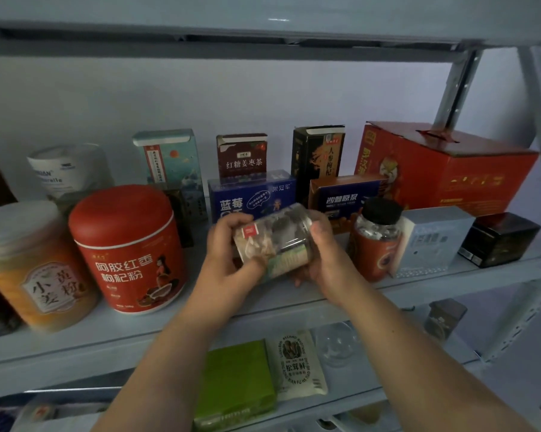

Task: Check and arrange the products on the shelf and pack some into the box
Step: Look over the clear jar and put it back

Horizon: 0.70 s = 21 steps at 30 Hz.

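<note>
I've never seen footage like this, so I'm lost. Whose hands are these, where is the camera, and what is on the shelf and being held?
No machine here: a person wears one camera on the head, looking forward and down, so both bare arms enter from below. The left hand and right hand grip a clear jar turned sideways above the shelf. On it stand a red canister, a blue box, a black-lidded bottle and a large red carton.
</note>
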Available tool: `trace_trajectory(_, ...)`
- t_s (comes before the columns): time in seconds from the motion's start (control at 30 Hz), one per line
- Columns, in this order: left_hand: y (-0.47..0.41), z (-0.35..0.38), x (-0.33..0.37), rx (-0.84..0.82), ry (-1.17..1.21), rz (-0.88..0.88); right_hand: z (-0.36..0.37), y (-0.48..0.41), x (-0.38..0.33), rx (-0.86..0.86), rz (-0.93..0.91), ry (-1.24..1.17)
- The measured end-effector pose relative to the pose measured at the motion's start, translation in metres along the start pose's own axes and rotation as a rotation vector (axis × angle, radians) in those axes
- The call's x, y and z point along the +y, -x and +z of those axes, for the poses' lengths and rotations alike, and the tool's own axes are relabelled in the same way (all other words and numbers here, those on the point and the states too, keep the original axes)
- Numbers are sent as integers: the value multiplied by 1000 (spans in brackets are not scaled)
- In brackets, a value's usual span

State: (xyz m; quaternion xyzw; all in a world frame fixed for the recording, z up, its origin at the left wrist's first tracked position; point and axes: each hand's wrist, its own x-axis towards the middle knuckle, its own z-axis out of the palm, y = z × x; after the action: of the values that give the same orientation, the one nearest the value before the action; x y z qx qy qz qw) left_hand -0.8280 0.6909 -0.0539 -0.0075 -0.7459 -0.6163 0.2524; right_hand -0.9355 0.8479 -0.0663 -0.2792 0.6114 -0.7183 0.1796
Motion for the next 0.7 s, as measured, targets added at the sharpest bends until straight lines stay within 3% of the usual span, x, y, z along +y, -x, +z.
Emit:
trace_trajectory(0.1,2,-2,-12,3,-112,100,0,-3,3,7,-17,167)
trace_trajectory(0.2,-1,0,-15,11,-125,72,2,-1,-1,19,-1,256)
trace_trajectory(0.53,-1,5,-14,79,-133,58,2,3,-3,-5,-62,320)
trace_trajectory(0.7,-3,3,-4,159,-41,-143,6,14,-8,-26,-178,401)
